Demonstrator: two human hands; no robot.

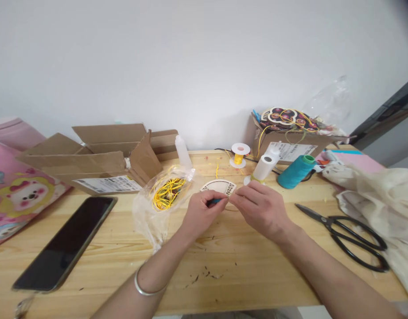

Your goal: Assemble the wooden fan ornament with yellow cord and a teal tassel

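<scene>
Both hands meet at the table's (223, 248) middle, close to the body and low over the wood, judged a posture for steadying fine work. The left hand (204, 208) has its grip pinched on a small teal piece (215, 201), held level. The right hand (262, 206) has its grip drawn tight at that piece's far end; what it pinches is too small to tell. Just beyond the fingertips a fan-shaped wooden cutout (219, 186) lies flat, within easy reach. Containers: a clear plastic bag (147, 212), mouth slack, holds a tangle of yellow cord (167, 192) and sits just beside the left hand. An open cardboard box (104, 159) stands rear left, contents hidden by its flaps. A second box (290, 148) rear right is heaped with patterned pieces and loose yellow cord. A teal thread cone (295, 172) lies on its side near it. Scissors (350, 237) rest closed at the right, well apart from the hands.
</scene>
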